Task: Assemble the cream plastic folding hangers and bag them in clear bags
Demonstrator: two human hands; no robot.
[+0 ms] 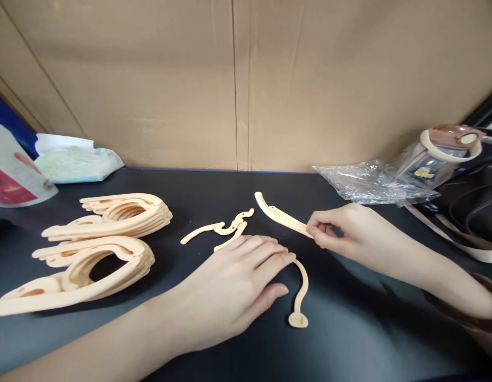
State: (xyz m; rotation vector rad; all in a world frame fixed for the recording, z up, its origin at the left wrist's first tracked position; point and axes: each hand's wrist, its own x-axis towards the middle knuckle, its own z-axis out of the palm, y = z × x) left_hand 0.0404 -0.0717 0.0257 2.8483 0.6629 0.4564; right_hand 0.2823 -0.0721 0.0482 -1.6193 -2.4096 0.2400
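Two bare hands work over beige curved parts on a black tabletop (349, 339), before a brown cardboard panel (170, 79). On the far right, a clear bottle (411, 164) bears a small yellow motif, any lettering too blurred to read; print on the pale soft pack (78, 167) and the red-and-white container (15, 180) at far left is likewise illegible. The right hand (341, 231) pinches the near end of a long curved arm piece (285, 220) between thumb and fingers. The left hand (253, 284) lies palm down at center — fingers extended and close together, whatever is beneath them hidden. A jointed wavy piece (225, 229) sits just beyond it; a hook (303, 286) emerges at its right. Two stacks of similar parts (144, 260) rest at left — one farther, one nearer.
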